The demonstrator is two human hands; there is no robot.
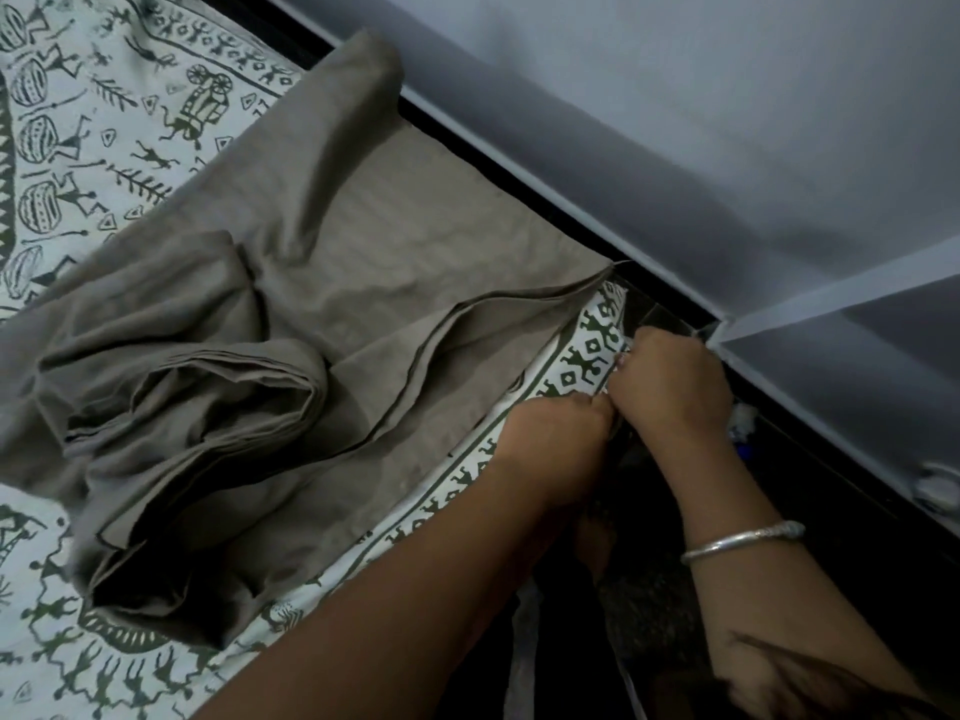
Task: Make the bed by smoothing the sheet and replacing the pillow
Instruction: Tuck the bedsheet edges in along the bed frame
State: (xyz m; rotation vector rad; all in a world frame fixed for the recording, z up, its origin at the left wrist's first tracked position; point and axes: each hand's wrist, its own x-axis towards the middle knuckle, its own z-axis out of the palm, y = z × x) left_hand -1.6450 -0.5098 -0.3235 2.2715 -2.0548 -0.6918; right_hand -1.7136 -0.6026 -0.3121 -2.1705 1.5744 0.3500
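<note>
At the bed's wall-side corner, my left hand (558, 433) and right hand (675, 381) both pinch the printed sheet (576, 356); I should pull evenly, then tuck.

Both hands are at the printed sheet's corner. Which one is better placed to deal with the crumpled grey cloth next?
Left, probably. The left hand sits right beside the grey cloth. The right hand has its grip on the corner of the printed sheet, farther off.

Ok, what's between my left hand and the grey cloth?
Only bare sheet, its printed border, separates the left hand from the grey cloth, in the head view.
</note>
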